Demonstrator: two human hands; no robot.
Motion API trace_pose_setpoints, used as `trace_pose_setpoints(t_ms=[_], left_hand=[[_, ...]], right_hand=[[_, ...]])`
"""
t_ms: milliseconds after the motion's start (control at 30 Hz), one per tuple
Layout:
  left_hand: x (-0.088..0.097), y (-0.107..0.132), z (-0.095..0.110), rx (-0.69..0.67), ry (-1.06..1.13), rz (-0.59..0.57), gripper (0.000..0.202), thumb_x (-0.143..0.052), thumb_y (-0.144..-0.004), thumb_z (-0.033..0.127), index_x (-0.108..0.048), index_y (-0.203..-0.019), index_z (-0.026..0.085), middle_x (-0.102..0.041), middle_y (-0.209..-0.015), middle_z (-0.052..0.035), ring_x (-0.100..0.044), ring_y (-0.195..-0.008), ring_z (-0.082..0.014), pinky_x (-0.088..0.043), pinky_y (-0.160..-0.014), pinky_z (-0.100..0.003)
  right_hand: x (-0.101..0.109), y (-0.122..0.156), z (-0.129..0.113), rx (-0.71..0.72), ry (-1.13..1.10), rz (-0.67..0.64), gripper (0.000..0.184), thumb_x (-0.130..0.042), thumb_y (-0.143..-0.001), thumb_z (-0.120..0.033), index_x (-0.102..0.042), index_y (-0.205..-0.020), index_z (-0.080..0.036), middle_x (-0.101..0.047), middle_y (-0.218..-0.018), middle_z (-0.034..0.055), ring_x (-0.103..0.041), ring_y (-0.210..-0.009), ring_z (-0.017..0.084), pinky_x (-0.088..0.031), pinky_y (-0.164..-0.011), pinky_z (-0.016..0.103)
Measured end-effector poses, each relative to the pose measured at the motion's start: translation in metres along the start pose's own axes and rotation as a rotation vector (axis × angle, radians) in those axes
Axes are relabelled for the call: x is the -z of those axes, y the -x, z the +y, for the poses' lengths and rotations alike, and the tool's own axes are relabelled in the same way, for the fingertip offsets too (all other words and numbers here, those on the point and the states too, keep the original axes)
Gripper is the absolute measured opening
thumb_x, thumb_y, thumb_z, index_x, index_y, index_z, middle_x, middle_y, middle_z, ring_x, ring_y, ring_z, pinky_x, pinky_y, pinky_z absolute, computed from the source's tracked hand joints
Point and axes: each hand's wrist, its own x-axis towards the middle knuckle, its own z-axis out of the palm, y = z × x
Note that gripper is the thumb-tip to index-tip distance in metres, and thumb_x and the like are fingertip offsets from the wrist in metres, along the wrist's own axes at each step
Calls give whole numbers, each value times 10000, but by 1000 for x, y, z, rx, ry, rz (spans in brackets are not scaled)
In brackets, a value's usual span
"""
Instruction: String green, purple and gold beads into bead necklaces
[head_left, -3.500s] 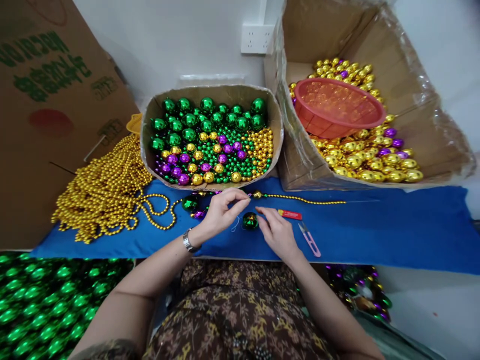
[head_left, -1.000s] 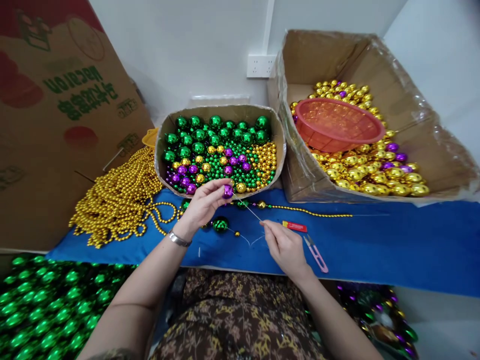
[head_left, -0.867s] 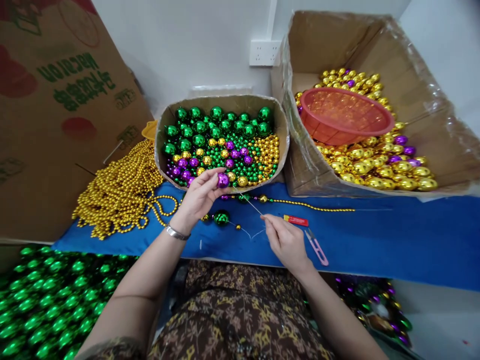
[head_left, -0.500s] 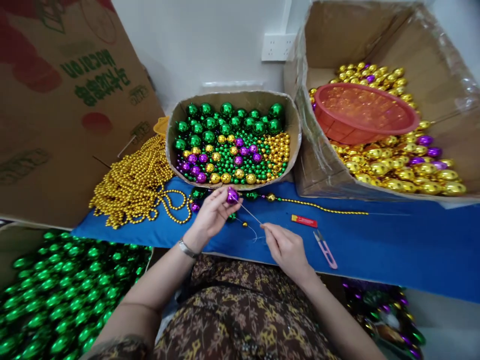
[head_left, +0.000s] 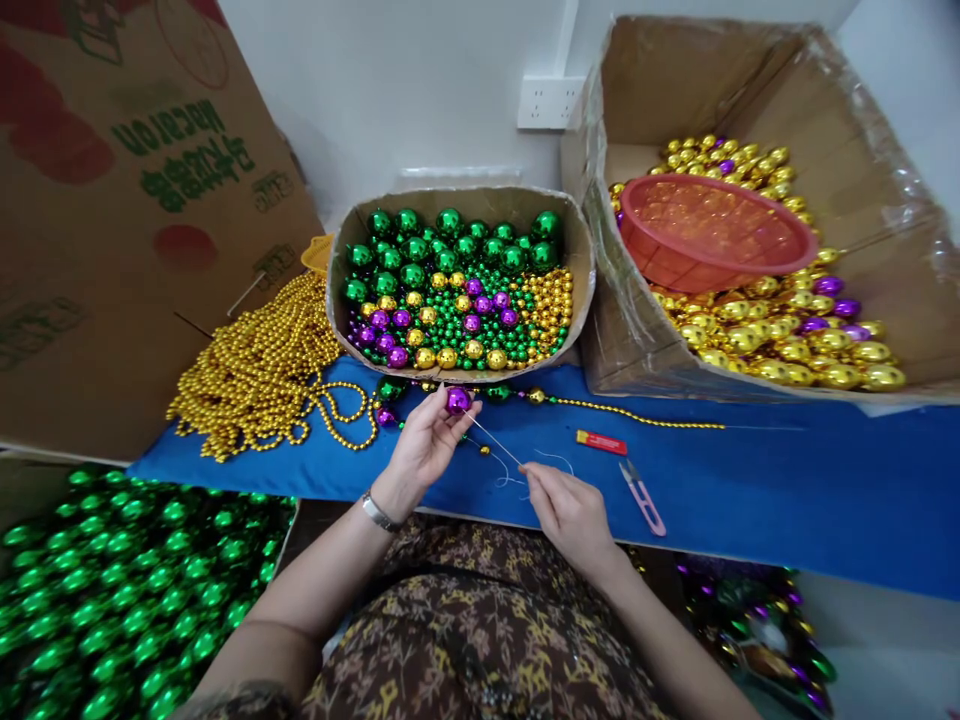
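Observation:
My left hand point(head_left: 424, 448) pinches a shiny purple bead point(head_left: 457, 400) over the blue cloth point(head_left: 787, 470). A thin needle with white thread point(head_left: 495, 442) runs from that bead down to my right hand point(head_left: 568, 510), whose fingers are pinched on its other end. Just behind the bead lies a strand of small gold beads point(head_left: 637, 415) with green and gold beads on its left end. A shallow cardboard tray point(head_left: 577, 250) of green, purple and gold beads sits right behind my hands.
A red lighter point(head_left: 601, 442) and pink thread snips point(head_left: 643, 498) lie right of my hands. Gold bead strands point(head_left: 259, 375) are heaped at left. A big carton point(head_left: 862, 200) holds gold beads and a red basket point(head_left: 712, 235). Green beads point(head_left: 135, 590) fill the lower left.
My left hand took a purple bead from the tray and lowered it to the cloth. The needle now goes into it, and my right hand has drawn back toward me.

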Motion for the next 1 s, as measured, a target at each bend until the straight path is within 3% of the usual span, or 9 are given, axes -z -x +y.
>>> trace_pose_setpoints(t_ms=[267, 433, 600, 833, 1000], left_hand=[[-1, 2, -1, -72, -40, -35, 223, -759, -748, 327, -628, -834, 168, -719, -862, -26, -706, -905, -196, -565, -908, -374], [-9, 11, -9, -148, -130, -124, 302, -806, -695, 263, -612, -910, 180, -705, -960, -24, -701, -894, -179, -566, -845, -335], [-14, 14, -11, -108, -147, -155, 313, -805, -694, 280, -603, -913, 186, -698, -971, -30, -702, -884, -185, -566, -827, -351], [-16, 13, -9, -133, -171, -166, 304, -801, -696, 285, -609, -909, 185, -700, -937, -31, -699, -866, -186, -573, -782, -322], [-19, 18, -18, -201, -266, -191, 283, -797, -699, 270, -614, -897, 186, -696, -982, -51, -693, -857, -186, -571, -771, -316]], right_hand=[[1, 0, 1, -1, 30, -14, 249, -433, -957, -194, -664, -1049, -184, -754, -898, 61, -724, -767, 165, -581, -707, 263], [-2, -4, -1, -18, 42, 6, 256, -421, -962, -202, -665, -1035, -175, -752, -881, 69, -724, -747, 170, -576, -694, 264], [-1, -8, -2, -42, -68, 1, 252, -418, -962, -203, -654, -1048, -191, -751, -922, 58, -725, -793, 162, -576, -706, 251], [-3, -6, 7, 19, 80, 23, 244, -429, -967, -200, -657, -1049, -175, -747, -875, 69, -716, -746, 170, -565, -701, 274], [-4, -9, 3, -7, 60, 22, 245, -412, -975, -200, -651, -1026, -180, -745, -858, 66, -716, -750, 166, -564, -708, 263]])
